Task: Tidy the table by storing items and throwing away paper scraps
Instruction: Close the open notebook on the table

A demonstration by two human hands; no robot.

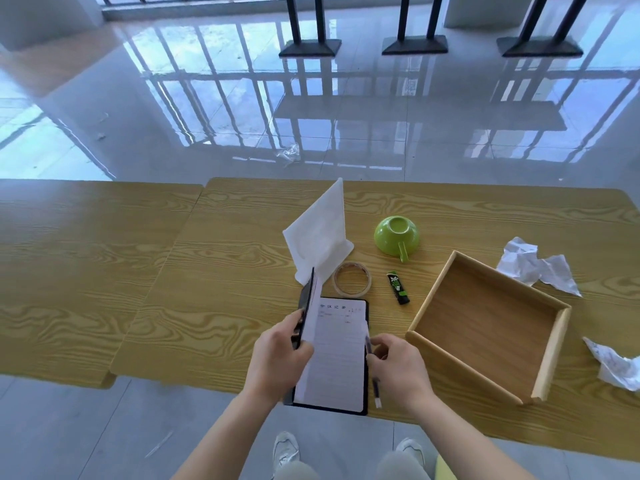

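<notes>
Head view: notebook (336, 358) lies open at the near edge of the worktop (207, 289); its left cover and some pages are held raised, almost on edge, by the left hand (280, 355), fingers curled round them, presumably so the book can be folded shut; a pen (377, 393) is gripped in the right hand (398, 368) at the book's right margin, judged held aside so closing is not blocked; open wooden box (467, 370) stands just beside, the likely store; tape roll (337, 284) and crumpled paper scraps (533, 265) not yet dealt with.
</notes>
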